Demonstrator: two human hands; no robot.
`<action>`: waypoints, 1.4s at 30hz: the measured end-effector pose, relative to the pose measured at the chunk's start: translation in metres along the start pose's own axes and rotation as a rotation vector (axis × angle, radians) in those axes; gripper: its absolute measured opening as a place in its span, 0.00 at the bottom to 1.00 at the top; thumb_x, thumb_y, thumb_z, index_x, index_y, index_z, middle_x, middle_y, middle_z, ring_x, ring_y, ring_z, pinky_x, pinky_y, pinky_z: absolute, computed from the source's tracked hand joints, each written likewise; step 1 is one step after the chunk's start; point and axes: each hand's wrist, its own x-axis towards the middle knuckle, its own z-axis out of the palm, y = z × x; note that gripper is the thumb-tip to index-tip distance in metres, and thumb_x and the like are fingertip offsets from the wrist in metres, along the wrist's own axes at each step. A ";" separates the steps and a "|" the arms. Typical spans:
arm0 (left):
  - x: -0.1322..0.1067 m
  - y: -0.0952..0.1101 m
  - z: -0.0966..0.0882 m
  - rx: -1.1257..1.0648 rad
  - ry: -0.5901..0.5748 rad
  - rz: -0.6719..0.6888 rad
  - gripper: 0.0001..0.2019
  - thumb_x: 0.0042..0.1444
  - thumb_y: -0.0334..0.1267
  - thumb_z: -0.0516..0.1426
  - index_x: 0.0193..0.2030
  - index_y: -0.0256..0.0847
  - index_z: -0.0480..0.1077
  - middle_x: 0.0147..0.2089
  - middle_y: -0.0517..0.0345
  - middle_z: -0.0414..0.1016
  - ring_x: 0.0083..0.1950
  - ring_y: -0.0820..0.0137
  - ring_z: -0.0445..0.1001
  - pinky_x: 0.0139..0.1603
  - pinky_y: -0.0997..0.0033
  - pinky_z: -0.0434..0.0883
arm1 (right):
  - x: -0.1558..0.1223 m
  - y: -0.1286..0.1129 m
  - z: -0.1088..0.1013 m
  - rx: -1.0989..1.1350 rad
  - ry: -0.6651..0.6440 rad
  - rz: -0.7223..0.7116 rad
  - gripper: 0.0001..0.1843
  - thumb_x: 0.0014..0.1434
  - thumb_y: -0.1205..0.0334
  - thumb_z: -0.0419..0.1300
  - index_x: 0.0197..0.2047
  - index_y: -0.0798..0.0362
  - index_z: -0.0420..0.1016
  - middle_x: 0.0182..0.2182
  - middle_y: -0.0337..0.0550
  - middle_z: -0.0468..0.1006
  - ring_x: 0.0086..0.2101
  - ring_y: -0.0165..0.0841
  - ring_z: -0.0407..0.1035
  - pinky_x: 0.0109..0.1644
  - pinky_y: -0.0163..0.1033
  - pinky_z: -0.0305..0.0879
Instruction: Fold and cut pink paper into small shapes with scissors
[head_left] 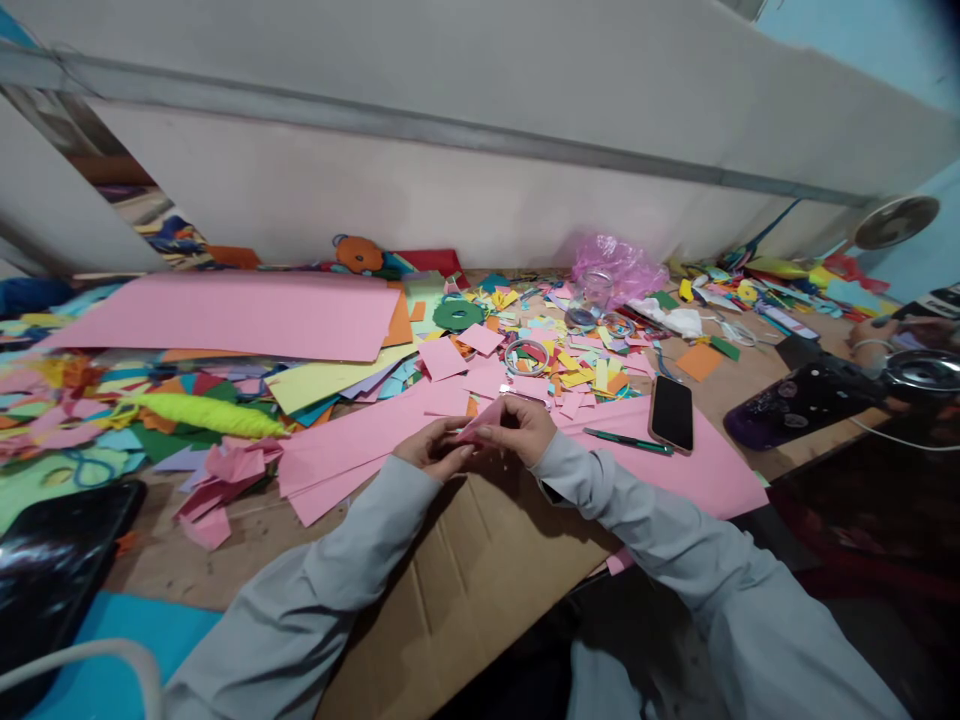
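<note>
My left hand [435, 447] and my right hand [520, 428] meet over a sheet of brown cardboard [465, 580]. Both pinch a small folded piece of pink paper [480, 420] between their fingertips. Grey sleeves cover both arms. Large pink paper sheets [360, 445] lie under and beyond the hands. A green pen [626, 440] and a black phone [671, 412] rest on pink paper just right of my right hand.
Heaps of coloured paper scraps [555, 350] cover the table, with a big pink sheet [232, 312] at the back left. Crumpled pink cuttings [217, 485] lie left. A pink plastic bag [615, 262], tape rolls [527, 355] and a dark purple device [795, 400] sit to the right.
</note>
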 end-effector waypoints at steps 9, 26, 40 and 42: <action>-0.001 0.014 -0.001 -0.046 0.052 -0.099 0.19 0.40 0.52 0.67 0.27 0.37 0.74 0.24 0.61 0.75 0.27 0.73 0.72 0.33 0.74 0.72 | 0.002 0.004 0.001 0.239 -0.113 0.208 0.25 0.41 0.46 0.71 0.30 0.55 0.68 0.17 0.35 0.75 0.14 0.27 0.67 0.14 0.29 0.61; -0.004 0.029 0.003 -0.100 0.108 -0.110 0.18 0.38 0.51 0.69 0.25 0.38 0.72 0.19 0.64 0.74 0.20 0.77 0.70 0.24 0.79 0.65 | 0.001 -0.001 0.001 0.302 -0.151 0.284 0.25 0.38 0.48 0.73 0.28 0.56 0.66 0.19 0.36 0.77 0.15 0.25 0.69 0.15 0.26 0.63; 0.000 0.008 0.005 0.179 0.070 0.075 0.16 0.53 0.51 0.58 0.26 0.42 0.63 0.20 0.67 0.68 0.21 0.76 0.64 0.24 0.75 0.62 | -0.001 -0.002 0.004 0.287 -0.106 0.274 0.23 0.41 0.49 0.72 0.30 0.57 0.68 0.21 0.37 0.78 0.18 0.27 0.71 0.15 0.26 0.61; 0.001 0.005 0.002 0.237 0.089 0.111 0.15 0.55 0.49 0.56 0.25 0.42 0.61 0.20 0.67 0.65 0.21 0.76 0.61 0.23 0.75 0.60 | -0.001 -0.001 0.003 0.298 -0.103 0.256 0.23 0.41 0.50 0.72 0.32 0.57 0.69 0.22 0.38 0.79 0.18 0.27 0.71 0.16 0.26 0.62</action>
